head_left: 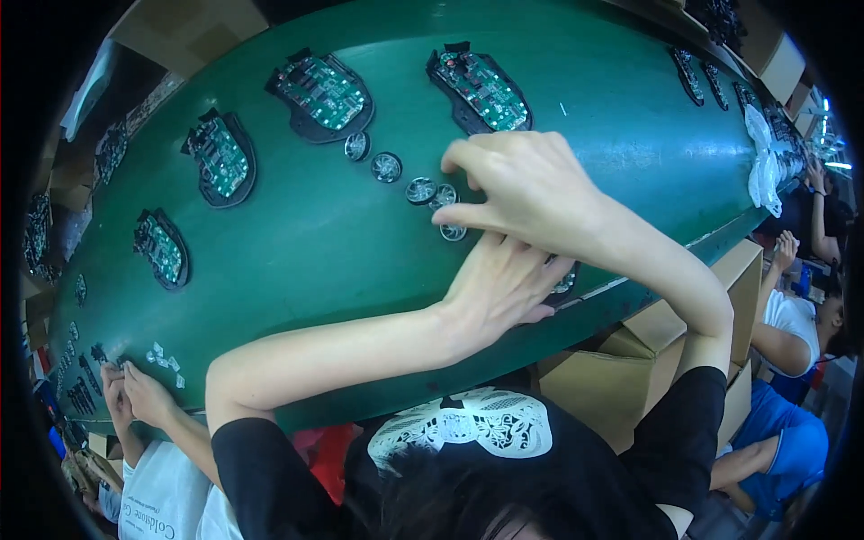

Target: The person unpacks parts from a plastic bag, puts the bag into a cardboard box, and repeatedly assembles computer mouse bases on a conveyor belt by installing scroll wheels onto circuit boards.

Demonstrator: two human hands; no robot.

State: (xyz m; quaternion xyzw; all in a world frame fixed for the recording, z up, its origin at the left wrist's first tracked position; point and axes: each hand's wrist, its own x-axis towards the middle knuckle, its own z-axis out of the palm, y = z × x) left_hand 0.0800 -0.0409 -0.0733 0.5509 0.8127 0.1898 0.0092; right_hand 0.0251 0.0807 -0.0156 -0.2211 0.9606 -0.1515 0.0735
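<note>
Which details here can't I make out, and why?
Head view: most of the item beneath the left hand, hidden by that hand.
Head view: whether it is gripped; the hand's back blocks this.
Head view: part of the lowest silver wheel, hidden by the thumb of the right hand.
Head view: dark pieces, top right: cut off, too small.

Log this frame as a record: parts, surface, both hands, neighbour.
Surface: green table
Boards: four green circuit boards in black shells, spread along the far side and left
Wheels: at least five silver-and-black wheels, loosely lined up
Left hand: over another, partly hidden board; grip unclear
Right hand: overlaps the left hand in view; thumb and index finger apart, by the wheels; contact unclear
Neighbour: co-worker's hands, lower left, near small whitish pieces
</note>
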